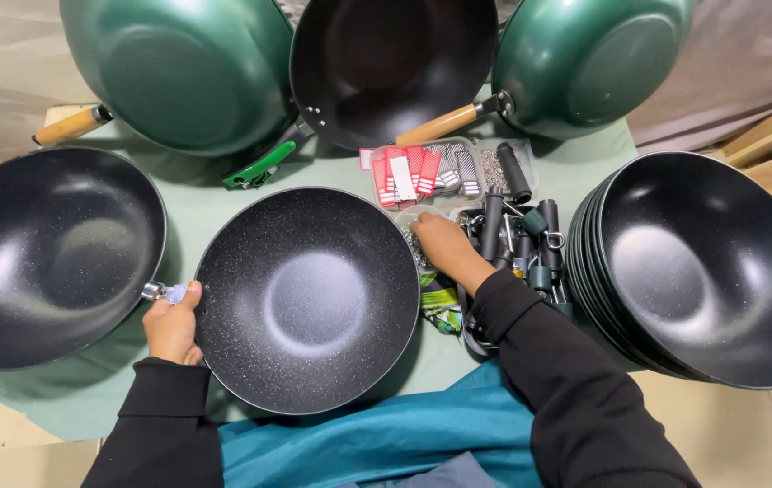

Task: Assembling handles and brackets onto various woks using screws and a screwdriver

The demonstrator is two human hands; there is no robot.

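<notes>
Your left hand grips the rim of a black speckled wok at its left edge, thumb curled over the rim beside a small metal bracket, while the pan sits centred on the green table cover. Your right hand reaches past the wok's upper right rim, fingers bent down into a clear container of small metal parts; what the fingers pinch cannot be made out. Just beyond it lie flat red-and-white packets in a clear tray, with grey-striped ones beside them. To the right sits a pile of black handles, tangled and hard to count. A stack of black woks fills the right side, partly cut off. Another black wok lies at left, its edge out of frame. Along the top, two green woks rest bottom-up with wooden handles, flanking a black one, all cropped by the upper edge. A green-and-black strip lies below them.
</notes>
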